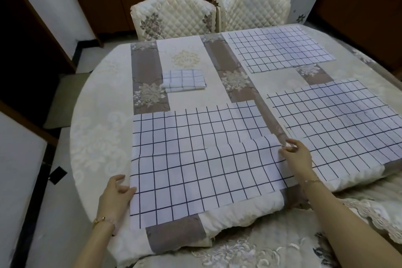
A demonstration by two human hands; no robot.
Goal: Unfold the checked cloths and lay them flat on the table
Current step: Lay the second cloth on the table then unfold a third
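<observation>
Head view: fingers of the left hand [115, 196] grip the near cloth [195, 172] at its left edge. Fingers of the right hand [299, 159] pinch its folded flap's corner, fingertips blurred. Right of it, another cloth [339, 128] runs off-frame.

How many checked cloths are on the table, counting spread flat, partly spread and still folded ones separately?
Spread flat: 2, the far right cloth and the near right cloth
Partly spread: 1, the middle cloth, held by the left hand and the right hand
Still folded: 1, the folded cloth
Total: 4
</observation>
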